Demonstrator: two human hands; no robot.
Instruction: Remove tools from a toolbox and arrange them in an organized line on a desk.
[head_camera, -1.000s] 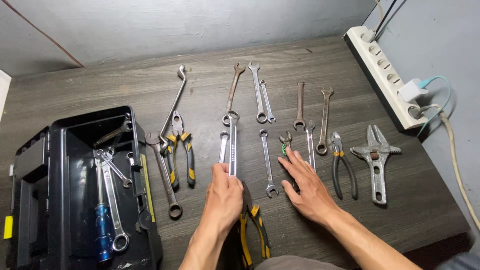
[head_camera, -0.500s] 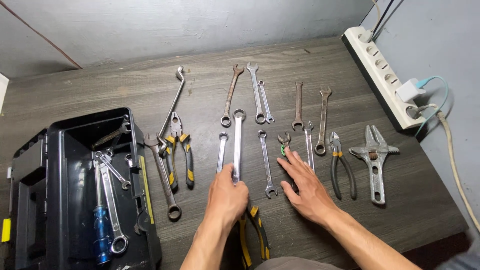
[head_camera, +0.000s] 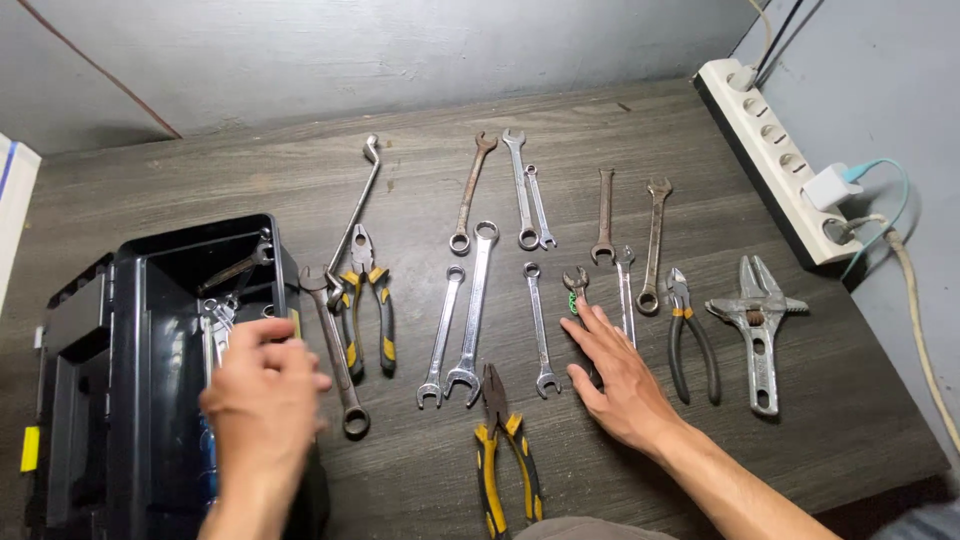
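Note:
My left hand (head_camera: 265, 390) hovers blurred over the right rim of the open black toolbox (head_camera: 130, 262), fingers loosely curled, nothing seen in it. It covers the spanners and the blue-handled screwdriver inside. A long chrome spanner (head_camera: 475, 300) lies free on the dark wooden table (head_camera: 420, 170), beside a shorter spanner (head_camera: 441, 335). My right hand (head_camera: 620, 385) rests flat on the table with its fingers spread. Its fingertips lie by a small spanner with a green mark (head_camera: 573, 285) and a thin spanner (head_camera: 626, 295).
Several spanners lie in rows across the table. Yellow-handled pliers (head_camera: 370, 300) and a large ring spanner (head_camera: 335, 350) sit beside the toolbox, more pliers (head_camera: 500, 450) at the front edge. Side cutters (head_camera: 690, 335) and a wide-jaw adjustable wrench (head_camera: 757, 320) lie right. A white power strip (head_camera: 770, 150) lines the right wall.
My left hand slid the long chrome spanner up and right, let it go, and swung left to the toolbox. My right hand has stayed flat on the table.

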